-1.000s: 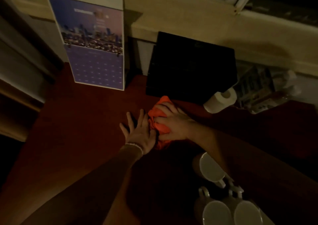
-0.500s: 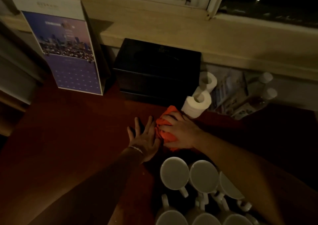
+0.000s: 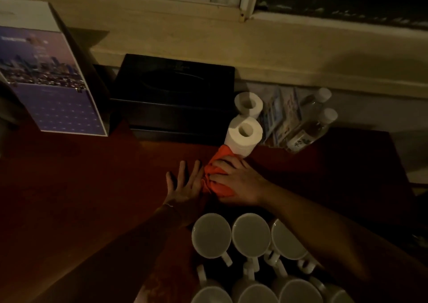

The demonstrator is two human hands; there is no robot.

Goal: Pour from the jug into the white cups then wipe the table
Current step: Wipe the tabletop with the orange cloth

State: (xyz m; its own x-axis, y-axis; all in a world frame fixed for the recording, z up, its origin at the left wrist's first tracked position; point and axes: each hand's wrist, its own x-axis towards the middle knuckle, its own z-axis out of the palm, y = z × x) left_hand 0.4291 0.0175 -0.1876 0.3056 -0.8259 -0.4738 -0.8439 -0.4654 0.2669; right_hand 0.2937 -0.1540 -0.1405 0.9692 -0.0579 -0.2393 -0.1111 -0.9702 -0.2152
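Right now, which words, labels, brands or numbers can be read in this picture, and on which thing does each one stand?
Nothing can be read for certain.
Wall calendar: a white heading and a date grid, too blurred to read.
Front bottle: a label with pale marks, too dark and small to read.
Printed packets: blurred print only.
Black box: faint marks on the lid, unreadable.
White cups: no text visible.

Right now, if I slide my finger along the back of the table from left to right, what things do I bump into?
Calendar → black box → toilet paper rolls → booklets → bottles.
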